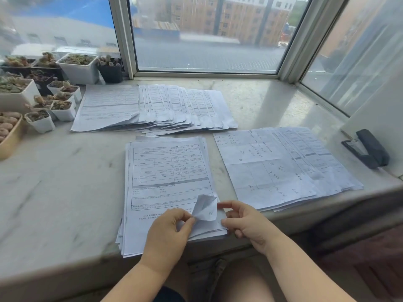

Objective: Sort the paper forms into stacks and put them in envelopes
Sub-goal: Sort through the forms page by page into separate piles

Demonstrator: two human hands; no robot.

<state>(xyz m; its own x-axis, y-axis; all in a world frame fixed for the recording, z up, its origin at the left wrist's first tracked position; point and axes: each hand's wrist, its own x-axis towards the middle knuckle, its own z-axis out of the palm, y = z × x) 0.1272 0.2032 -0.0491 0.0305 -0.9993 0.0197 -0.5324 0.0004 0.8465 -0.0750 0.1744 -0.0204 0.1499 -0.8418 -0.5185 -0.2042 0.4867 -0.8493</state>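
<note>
The left hand (169, 231) and right hand (244, 223) lie nearest, both at the near right corner of the near stack (168, 182) of printed forms. The left thumb and forefinger pinch the top sheet's curled-up corner (206, 207); the right hand's fingers are curled, its thumb and fingertips closing on the stack's right edge just beside that corner. The near stack lies on the marble sill (54, 192) with its long axis running away from the person, print upright to them. Beyond it a fanned stack (152, 107) spreads sideways; just right of it lies a third stack (283, 166), tilted, handwriting on top. Far left of the near stack, small white pots (64, 110) hold succulents. Far right sits a black stapler (368, 149).
</note>
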